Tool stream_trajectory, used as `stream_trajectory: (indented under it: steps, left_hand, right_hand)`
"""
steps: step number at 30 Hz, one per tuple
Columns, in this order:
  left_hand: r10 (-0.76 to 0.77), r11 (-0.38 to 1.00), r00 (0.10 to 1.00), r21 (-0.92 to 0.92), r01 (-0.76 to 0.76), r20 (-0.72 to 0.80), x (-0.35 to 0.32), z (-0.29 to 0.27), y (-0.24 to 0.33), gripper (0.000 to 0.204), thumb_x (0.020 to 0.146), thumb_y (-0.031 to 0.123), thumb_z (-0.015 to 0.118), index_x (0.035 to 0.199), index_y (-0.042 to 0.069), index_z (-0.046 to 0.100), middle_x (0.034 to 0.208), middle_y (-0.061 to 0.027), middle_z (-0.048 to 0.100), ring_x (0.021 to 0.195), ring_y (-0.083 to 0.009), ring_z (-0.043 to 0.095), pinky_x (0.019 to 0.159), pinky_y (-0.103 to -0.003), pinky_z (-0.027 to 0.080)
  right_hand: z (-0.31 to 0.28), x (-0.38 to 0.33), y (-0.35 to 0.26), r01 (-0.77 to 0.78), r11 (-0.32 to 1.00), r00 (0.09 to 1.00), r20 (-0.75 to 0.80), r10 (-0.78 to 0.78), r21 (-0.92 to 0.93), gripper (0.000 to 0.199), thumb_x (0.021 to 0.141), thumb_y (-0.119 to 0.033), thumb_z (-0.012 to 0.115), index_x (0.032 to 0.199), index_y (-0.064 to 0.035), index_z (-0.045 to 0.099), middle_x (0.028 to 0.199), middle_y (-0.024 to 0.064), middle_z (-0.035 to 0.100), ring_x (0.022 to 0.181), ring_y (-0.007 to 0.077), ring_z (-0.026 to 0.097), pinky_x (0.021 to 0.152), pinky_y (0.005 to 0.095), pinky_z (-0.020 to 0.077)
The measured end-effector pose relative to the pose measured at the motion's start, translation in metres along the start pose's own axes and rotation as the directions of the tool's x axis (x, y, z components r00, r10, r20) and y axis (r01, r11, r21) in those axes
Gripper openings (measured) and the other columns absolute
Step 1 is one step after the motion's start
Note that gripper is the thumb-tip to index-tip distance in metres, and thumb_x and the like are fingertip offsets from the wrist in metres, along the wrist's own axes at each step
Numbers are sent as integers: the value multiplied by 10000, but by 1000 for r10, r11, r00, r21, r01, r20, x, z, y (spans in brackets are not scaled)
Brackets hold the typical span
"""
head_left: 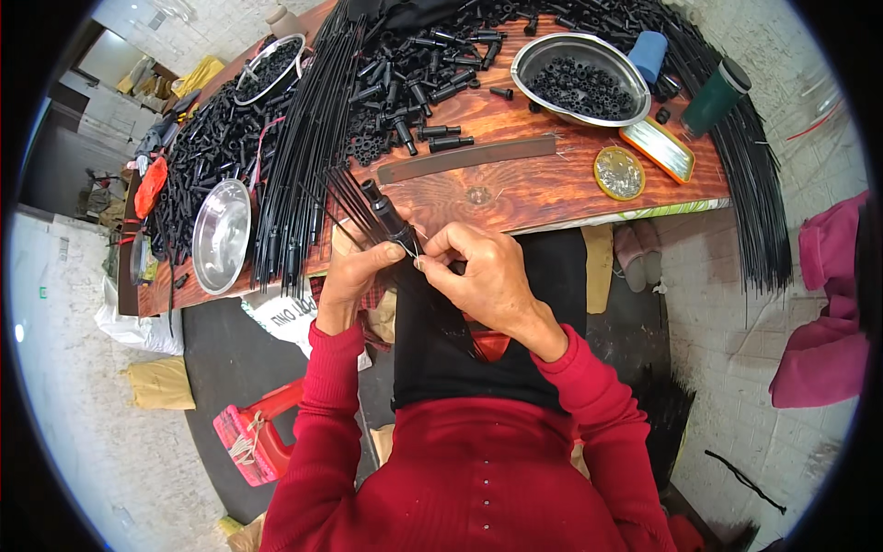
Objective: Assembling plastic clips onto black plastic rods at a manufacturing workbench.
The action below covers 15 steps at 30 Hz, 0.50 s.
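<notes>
Just past the table's near edge, my left hand (pixel 348 281) is closed around a black tubular plastic fitting (pixel 386 213) and a bunch of thin black rods (pixel 346 195). The fitting tilts up and to the left, and the rods fan out beside it. My right hand (pixel 487 276) is closed in a pinch close by, thumb against forefinger, on a thin pale strand (pixel 417 247) that runs to the base of the fitting. Whether the strand is thread or wire, I cannot tell. Dark fine strands (pixel 441 308) hang below my hands over my lap.
Long black rods (pixel 308 138) lie across the wooden table (pixel 515 198); another bundle (pixel 750 212) droops over its right edge. Black fittings (pixel 395 87) are heaped behind a flat brown strip (pixel 469 158). Around them stand a metal bowl (pixel 521 97), a shiny bowl (pixel 221 237) and a green bottle (pixel 716 99).
</notes>
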<state>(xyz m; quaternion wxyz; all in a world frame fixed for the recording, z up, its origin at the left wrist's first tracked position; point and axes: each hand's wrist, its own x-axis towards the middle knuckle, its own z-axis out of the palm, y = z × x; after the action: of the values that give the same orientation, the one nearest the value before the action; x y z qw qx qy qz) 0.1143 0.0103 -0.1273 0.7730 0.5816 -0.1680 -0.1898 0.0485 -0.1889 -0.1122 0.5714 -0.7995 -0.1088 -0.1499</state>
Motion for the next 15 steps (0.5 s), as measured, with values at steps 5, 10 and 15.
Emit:
stream_trajectory:
  steps: [5, 10, 15]
  left_hand:
    - [-6, 1000, 1000, 3, 6, -21, 3, 7, 0, 462, 774, 41, 765, 1197, -44, 600, 1023, -156, 700, 933, -212, 690, 864, -339, 556]
    - [-18, 1000, 999, 18, 18, -32, 4, 7, -1, 448, 772, 44, 765, 1185, -38, 614, 1022, -140, 697, 925, -200, 680, 862, -332, 546]
    - [51, 999, 998, -20, -51, 23, 3, 0, -10, 453, 760, 57, 774, 1174, -40, 617, 1006, -115, 688, 903, -189, 668, 856, -327, 531]
  right_hand:
    - [5, -2, -2, 45, 969, 991, -108, -73, -241, 156, 763, -123, 758, 769, -58, 616, 672, 81, 659, 600, 250, 672, 517, 345, 503]
    - [5, -3, -6, 69, 937, 983, -135, -121, -341, 193, 768, -111, 748, 754, -68, 561, 660, 74, 644, 598, 254, 667, 511, 362, 497]
    - [4, -4, -6, 73, 967, 991, -91, -98, -244, 202, 772, -99, 751, 766, -61, 552, 664, 79, 638, 597, 249, 664, 510, 362, 494]
